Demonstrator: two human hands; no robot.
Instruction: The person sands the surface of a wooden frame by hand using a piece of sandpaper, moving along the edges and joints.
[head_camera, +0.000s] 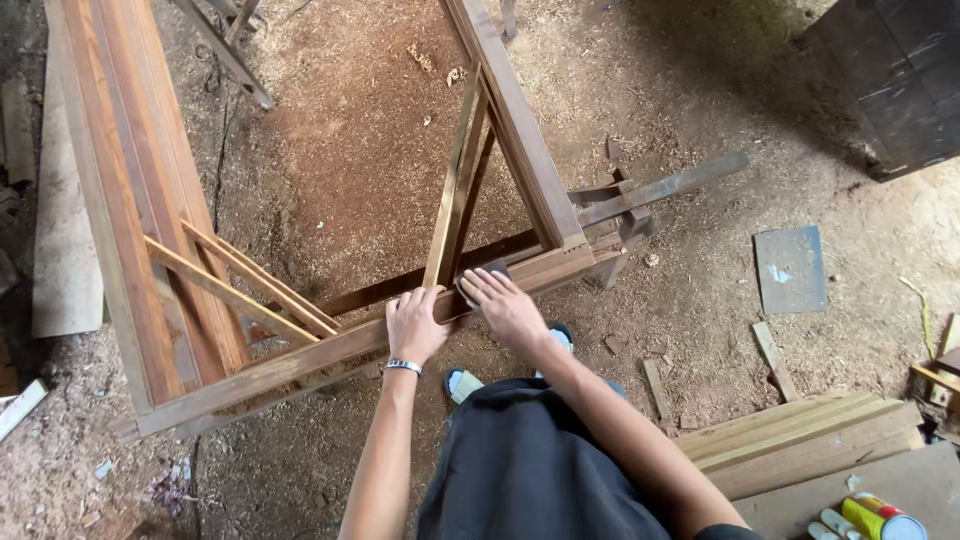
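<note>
A large wooden frame (300, 355) of reddish-brown boards lies over a sawdust floor, with thin diagonal braces at its corners. My left hand (415, 325) rests palm-down on the near rail, a metal band on its wrist. My right hand (503, 305) presses flat on a dark sanding pad (488, 270) on the same rail, near the corner where a brace (455, 185) meets it. My feet in sandals show below the rail.
Stacked planks (800, 440) lie at the lower right beside a yellow and red can (880, 518). A grey flat plate (790, 268) lies on the floor to the right. A dark cabinet (900, 80) stands top right. Loose boards (65, 240) lie at the left.
</note>
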